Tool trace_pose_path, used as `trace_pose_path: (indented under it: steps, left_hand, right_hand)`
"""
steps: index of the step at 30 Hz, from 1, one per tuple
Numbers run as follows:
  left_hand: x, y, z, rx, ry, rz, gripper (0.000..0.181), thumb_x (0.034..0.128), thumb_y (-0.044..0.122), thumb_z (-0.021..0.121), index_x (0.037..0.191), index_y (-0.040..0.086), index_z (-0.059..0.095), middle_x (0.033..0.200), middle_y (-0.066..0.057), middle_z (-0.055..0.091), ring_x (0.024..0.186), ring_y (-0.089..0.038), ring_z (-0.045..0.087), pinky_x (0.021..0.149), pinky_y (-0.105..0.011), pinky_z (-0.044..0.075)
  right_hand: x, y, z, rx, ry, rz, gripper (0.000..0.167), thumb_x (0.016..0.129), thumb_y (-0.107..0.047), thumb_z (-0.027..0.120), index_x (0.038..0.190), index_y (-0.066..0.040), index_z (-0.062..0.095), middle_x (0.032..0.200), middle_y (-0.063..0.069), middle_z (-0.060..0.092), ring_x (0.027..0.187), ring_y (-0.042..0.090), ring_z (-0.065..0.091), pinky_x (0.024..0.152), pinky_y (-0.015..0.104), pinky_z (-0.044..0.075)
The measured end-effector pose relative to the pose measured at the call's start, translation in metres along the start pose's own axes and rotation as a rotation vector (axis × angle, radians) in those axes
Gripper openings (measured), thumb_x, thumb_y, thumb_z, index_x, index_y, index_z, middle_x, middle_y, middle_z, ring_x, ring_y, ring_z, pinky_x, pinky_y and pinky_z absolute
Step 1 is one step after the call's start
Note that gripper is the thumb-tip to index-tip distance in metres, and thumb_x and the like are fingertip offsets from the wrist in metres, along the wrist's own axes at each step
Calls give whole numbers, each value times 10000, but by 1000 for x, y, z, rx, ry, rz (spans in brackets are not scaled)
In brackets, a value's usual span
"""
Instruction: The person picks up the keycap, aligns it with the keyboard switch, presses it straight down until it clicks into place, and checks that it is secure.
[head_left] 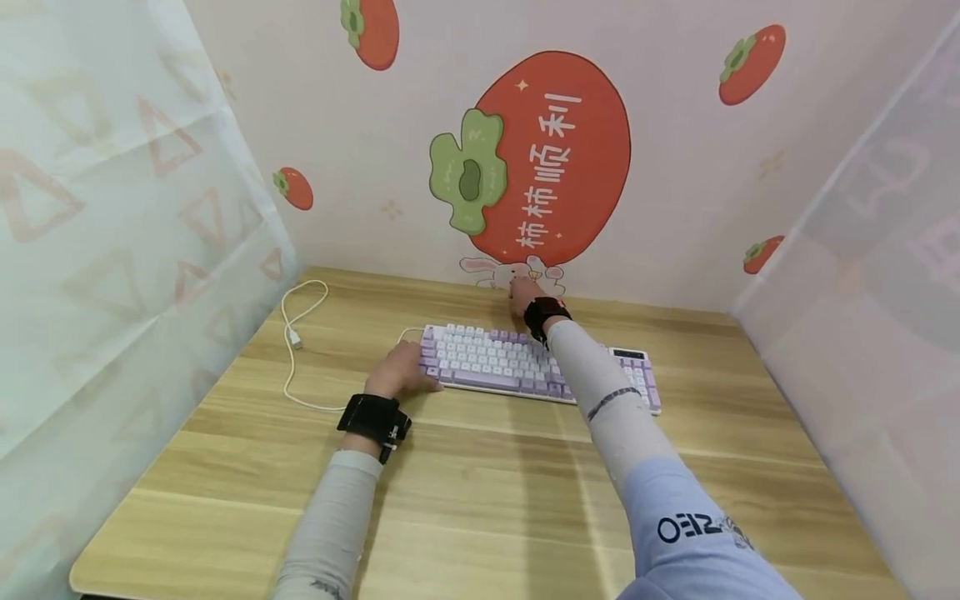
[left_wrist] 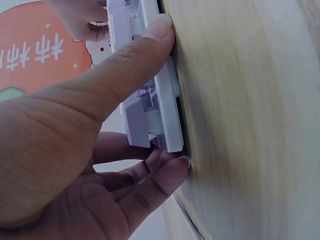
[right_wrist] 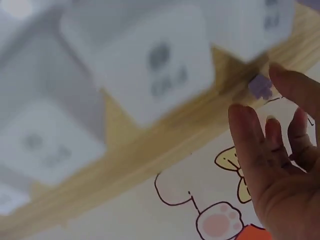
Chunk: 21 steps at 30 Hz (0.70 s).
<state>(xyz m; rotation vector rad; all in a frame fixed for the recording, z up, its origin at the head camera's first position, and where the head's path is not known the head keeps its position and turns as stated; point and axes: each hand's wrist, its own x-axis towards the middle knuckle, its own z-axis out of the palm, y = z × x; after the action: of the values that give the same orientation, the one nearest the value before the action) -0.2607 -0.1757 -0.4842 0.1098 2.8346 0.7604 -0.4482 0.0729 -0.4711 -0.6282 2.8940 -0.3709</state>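
A white-and-purple keyboard (head_left: 487,363) lies on the wooden table. My left hand (head_left: 397,370) grips its left end, thumb (left_wrist: 158,30) on the front edge and fingers (left_wrist: 170,175) around the left side, as the left wrist view shows. My right hand (head_left: 525,293) reaches over the keyboard to the table's back edge by the wall. Its thumb and index finger stand apart in the right wrist view. Between their tips shows a small purple piece (right_wrist: 260,87), perhaps a keycap; I cannot tell whether they touch it. White keys (right_wrist: 155,65) show blurred close to that camera.
A thin white cable (head_left: 286,367) with a USB plug (head_left: 295,339) loops over the left of the table (head_left: 465,483). A wall (head_left: 360,167) with red persimmon pictures stands behind, and curtains (head_left: 127,208) flank both sides.
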Motion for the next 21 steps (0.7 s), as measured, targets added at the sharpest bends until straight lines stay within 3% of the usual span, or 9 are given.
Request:
trace_pose_path:
  steps: [3, 4, 8, 10, 15, 19, 21]
  left_hand:
    - [0, 1, 1, 6, -2, -1, 684, 733, 275, 922, 1189, -107, 584, 1155, -224, 600, 971, -292, 559, 970, -472, 501]
    - [0, 1, 1, 4, 0, -5, 682, 730, 275, 924, 1187, -102, 585, 1149, -218, 600, 969, -291, 557, 967, -470, 501]
    - [0, 1, 1, 14, 3, -3, 680, 724, 276, 927, 1174, -103, 586, 1125, -207, 600, 949, -285, 559, 952, -473, 506]
    - [-2, 1, 1, 13, 7, -6, 697, 721, 274, 928, 1188, -110, 581, 1143, -217, 599, 965, -291, 563, 967, -478, 502]
    - [-5, 3, 2, 5, 3, -11, 716, 725, 270, 927, 1208, -124, 576, 1187, -243, 594, 1004, -304, 568, 999, -489, 490]
    - [-3, 3, 1, 7, 5, -11, 705, 735, 269, 921, 1208, -126, 579, 1199, -249, 598, 1015, -305, 572, 1000, -490, 490]
    - [-2, 3, 0, 13, 6, -11, 710, 740, 275, 918, 1218, -124, 577, 1213, -252, 598, 1031, -308, 574, 1004, -488, 487]
  right_hand:
    - [1, 1, 2, 55, -71, -19, 220, 965, 33, 572, 1157, 14, 680, 1198, 181, 665, 1100, 314, 615, 914, 390, 515]
    - [1, 1, 3, 75, -96, -25, 217, 961, 31, 585, 1142, 3, 701, 1188, 169, 678, 1080, 304, 619, 893, 375, 515]
    - [4, 4, 5, 119, -139, -60, 135, 934, 4, 655, 888, -54, 768, 862, 77, 702, 795, 208, 588, 702, 305, 472]
    - [6, 5, 8, 124, -141, -102, 186, 928, -14, 669, 763, -78, 725, 706, 25, 608, 679, 164, 500, 653, 280, 430]
    - [-2, -12, 2, 156, -137, -181, 283, 921, -20, 678, 651, -95, 636, 600, -22, 454, 590, 141, 367, 621, 286, 383]
    - [-9, -34, -7, 196, -74, -243, 175, 937, -33, 683, 762, -40, 694, 680, 9, 531, 641, 150, 440, 657, 279, 433]
    - [-11, -43, -10, 239, -33, -288, 79, 948, -36, 677, 934, -19, 753, 829, 51, 655, 745, 163, 551, 737, 275, 498]
